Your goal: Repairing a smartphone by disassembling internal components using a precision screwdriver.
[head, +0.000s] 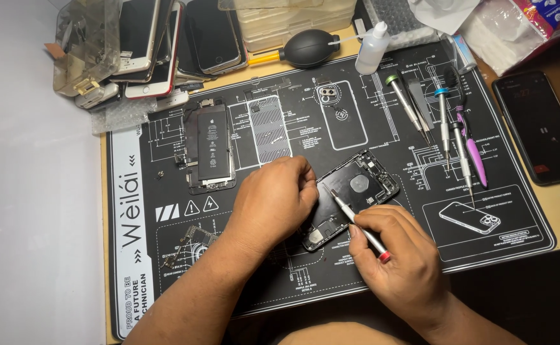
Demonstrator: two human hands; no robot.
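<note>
Steadying phone shell (357, 188) mid-frame, left hand (273, 201) closed on its edge. Gripping screwdriver (357, 220) in right hand (398, 255), tip probing inside. Needing firm seating before turning.

Bare mat (293, 137) lies open between the loose battery assembly (211, 148) at the left and the row of screwdrivers (443, 121) at the right. At the far edge, stacked phones (165, 45), a black air blower (309, 48) and a small white bottle (373, 48) block the way. A dark phone (539, 124) lies at the far right.
</note>
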